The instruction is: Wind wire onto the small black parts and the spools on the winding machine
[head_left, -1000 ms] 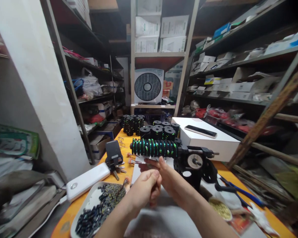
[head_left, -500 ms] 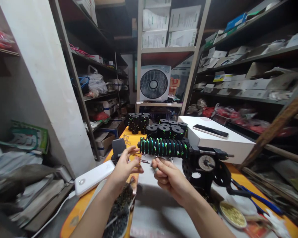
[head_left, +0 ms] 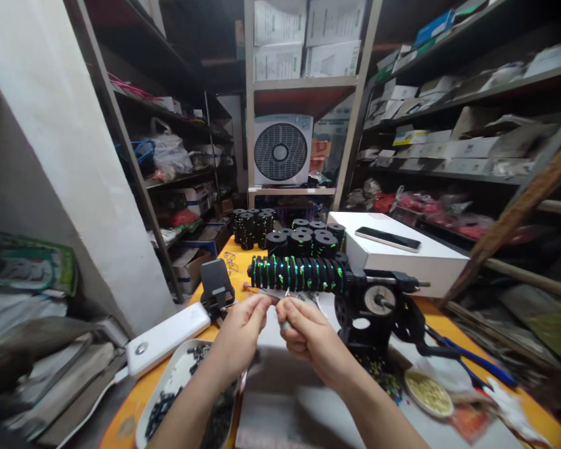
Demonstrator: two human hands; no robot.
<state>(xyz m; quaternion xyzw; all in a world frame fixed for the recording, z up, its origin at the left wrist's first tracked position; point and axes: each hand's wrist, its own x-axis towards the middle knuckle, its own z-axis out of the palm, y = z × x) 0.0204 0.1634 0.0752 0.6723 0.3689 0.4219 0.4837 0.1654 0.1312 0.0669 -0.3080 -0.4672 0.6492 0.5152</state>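
In the head view my left hand [head_left: 247, 330] is closed in a pinch, thumb against fingers, close to my right hand [head_left: 311, 333]. My right hand is also closed, with thumb and forefinger pressed together and a small greenish bit showing below them. A thin line [head_left: 275, 300] runs between the fingertips; its details are too small to make out. Just above both hands lies a horizontal black ridged roll [head_left: 299, 274] wound with green and blue strands. It is mounted on a black hand-cranked winder [head_left: 378, 305] at the right.
Several black spools [head_left: 303, 240] stand behind the roll. A white tray [head_left: 143, 430] of small dark parts, a white power bank [head_left: 168, 337] and a phone stand [head_left: 217, 284] are at left. To the right are a phone [head_left: 388, 239] on a white box [head_left: 411, 268], a dish [head_left: 430, 394] and pliers [head_left: 486, 365].
My left hand has closed from spread fingers into a pinch and come up against my right fingertips. My right hand stays closed. The whole view has shifted slightly.
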